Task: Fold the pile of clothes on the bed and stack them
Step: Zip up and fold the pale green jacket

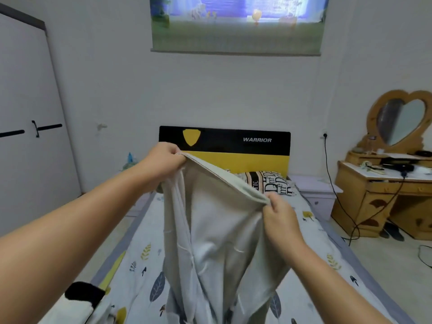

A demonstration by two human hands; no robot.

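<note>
Left hand [163, 157] and right hand [279, 215] each grip the soft grey garment's [219, 230] ribbed edge.

bed [311, 232]: leaf-print sheet, black-and-yellow headboard at far end | pillow [268, 182]: lettered, lies at head end toward the right edge | black-and-white cloth [79, 300]: at near left edge | grey garment [217, 242]: lower end reaches the bed's near middle

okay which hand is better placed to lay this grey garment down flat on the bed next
Probably the right hand: it grips the grey garment lower, nearer the bed sheet. The left hand holds its corner higher.
</note>
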